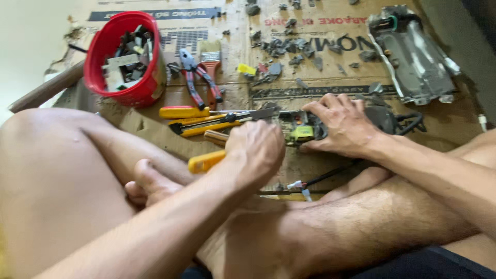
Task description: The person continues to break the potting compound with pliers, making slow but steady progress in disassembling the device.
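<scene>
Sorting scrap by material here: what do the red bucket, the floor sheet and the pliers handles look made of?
Red bucket: likely plastic, smooth, slightly glossy, thin moulded rim. Floor sheet: cardboard, matte brown, printed, torn at the edges. Pliers handles: apparently red rubber or plastic sleeves over metal; blur leaves it open.
</scene>
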